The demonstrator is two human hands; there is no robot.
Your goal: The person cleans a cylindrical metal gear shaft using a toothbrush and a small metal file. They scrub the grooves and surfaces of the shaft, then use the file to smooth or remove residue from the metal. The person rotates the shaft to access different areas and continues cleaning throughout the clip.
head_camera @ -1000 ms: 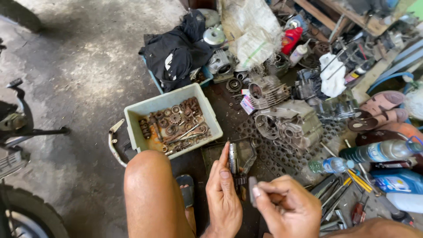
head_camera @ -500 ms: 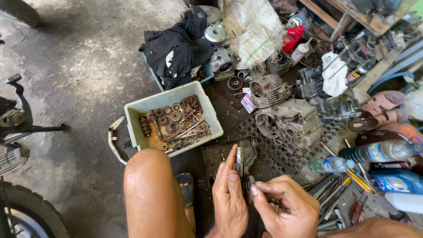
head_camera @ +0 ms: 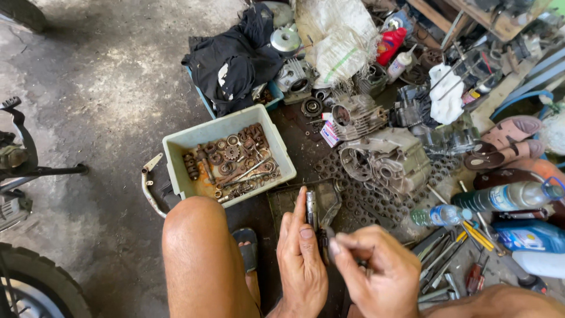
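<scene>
My left hand (head_camera: 301, 259) is low in the middle of the head view, fingers straight and pressed along a slim grey metal shaft (head_camera: 312, 211) that stands nearly upright. My right hand (head_camera: 376, 272) is beside it, thumb and fingers pinched on the shaft's dark lower end (head_camera: 323, 238). My bare left knee (head_camera: 197, 235) is just left of the hands. Beyond the knee stands a pale green plastic bin (head_camera: 176, 147) holding several rusty gears and bolts (head_camera: 232, 162).
A grey engine case (head_camera: 385, 159) and a finned cylinder (head_camera: 353, 115) lie on a perforated black mat (head_camera: 376, 200). Wrenches (head_camera: 441, 253), water bottles (head_camera: 509, 194), a blue oil jug (head_camera: 532, 235), a red bottle (head_camera: 391, 44), black cloth (head_camera: 235, 56), a white sack (head_camera: 338, 38). Motorcycle wheel (head_camera: 29, 282) at left.
My left hand has slid up along the shaft and my right hand has closed in on its lower end. The view has shifted slightly.
</scene>
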